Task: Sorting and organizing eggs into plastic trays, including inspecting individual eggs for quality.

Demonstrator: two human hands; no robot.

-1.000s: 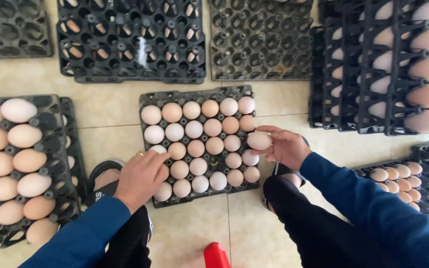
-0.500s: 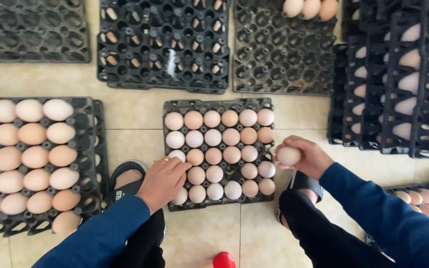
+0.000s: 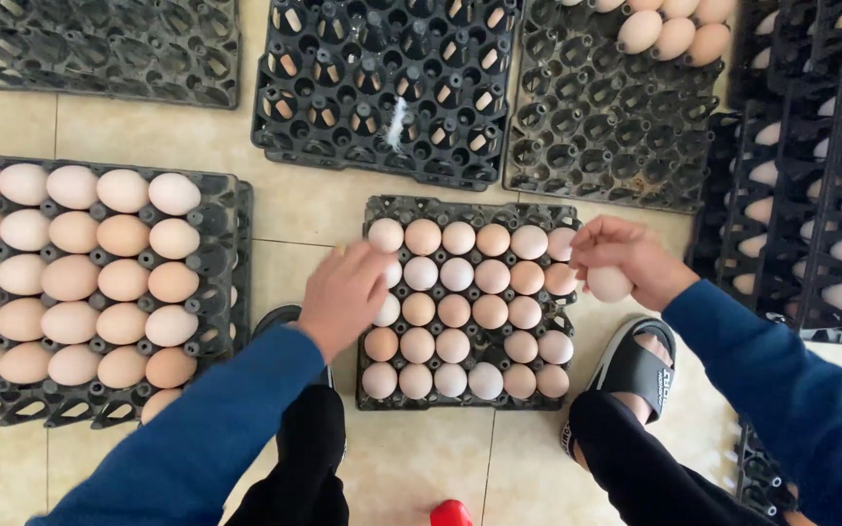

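- The black plastic egg tray point(image 3: 378, 208) on the tiled floor point(image 3: 304, 209) between the person's feet stood nearly full, its pockets packed with rows of pale and brown eggs; by the look of it, only the filling of its last places along the edges remained
- The right hand point(image 3: 622, 259) was closed around a single pale egg point(image 3: 608, 283), held at the tray's right edge, near the top corner
- The left hand point(image 3: 343, 295) lay palm down over the tray's left column, fingers curled onto the eggs there; whether it gripped one could not be told
- A larger tray point(image 3: 238, 209) to the left carried bigger eggs in most pockets, with its right-hand pockets bare
- Three black trays lay beyond: the far-left one point(image 3: 109, 49) and the middle one point(image 3: 392, 88) held no eggs, while the right one point(image 3: 596, 127) held a few at its far corner
- Stacked trays point(image 3: 811, 195) on the right showed eggs between their layers
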